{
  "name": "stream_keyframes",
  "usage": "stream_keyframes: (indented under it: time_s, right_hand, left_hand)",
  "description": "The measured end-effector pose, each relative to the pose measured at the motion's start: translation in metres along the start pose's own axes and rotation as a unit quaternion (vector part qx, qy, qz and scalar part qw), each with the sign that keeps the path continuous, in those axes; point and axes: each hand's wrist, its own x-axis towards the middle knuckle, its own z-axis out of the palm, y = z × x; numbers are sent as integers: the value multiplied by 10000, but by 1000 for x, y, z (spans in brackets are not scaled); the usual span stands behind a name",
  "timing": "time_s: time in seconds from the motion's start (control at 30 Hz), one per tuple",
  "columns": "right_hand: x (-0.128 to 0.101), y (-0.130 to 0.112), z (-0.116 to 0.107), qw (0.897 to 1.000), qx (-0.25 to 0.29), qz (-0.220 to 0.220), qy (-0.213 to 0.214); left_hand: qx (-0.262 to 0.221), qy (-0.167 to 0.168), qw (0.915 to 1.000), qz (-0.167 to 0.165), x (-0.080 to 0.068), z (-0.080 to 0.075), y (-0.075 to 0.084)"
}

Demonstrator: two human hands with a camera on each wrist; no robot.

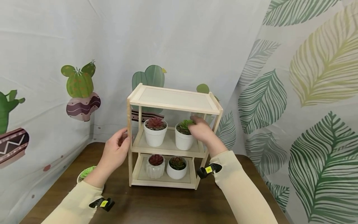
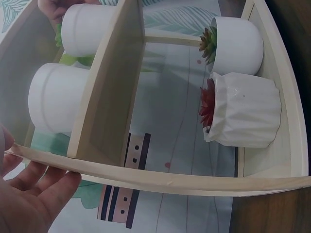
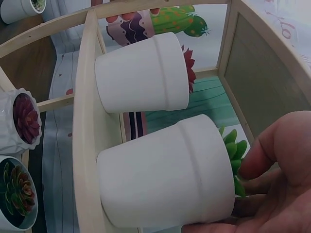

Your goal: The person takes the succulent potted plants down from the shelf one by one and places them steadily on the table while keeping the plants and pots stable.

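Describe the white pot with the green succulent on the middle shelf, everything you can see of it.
The white pot with the green succulent is smooth and plain, slightly tapered, with a wider band round its rim; it looks ceramic or plastic. It stands upright on the middle tier of the wooden shelf, toward the right, beside but apart from the white pot with the red succulent. Fleshy green leaves rise just over its rim. The right hand reaches in from the right, its fingers at the rim and leaves, the palm against the pot's side.

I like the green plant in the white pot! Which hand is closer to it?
Right. The right hand grips the green plant's pot on the middle shelf; the left hand rests on the shelf's left post, apart from it.
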Motion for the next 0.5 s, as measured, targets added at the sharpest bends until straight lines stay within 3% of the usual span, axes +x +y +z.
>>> stream_keyframes:
  time_s: [0.5]
  right_hand:
    - [-1,6,5,9995,-228,-205,-46]
  left_hand:
    - [119,-53,9999,32,2,-2,-3]
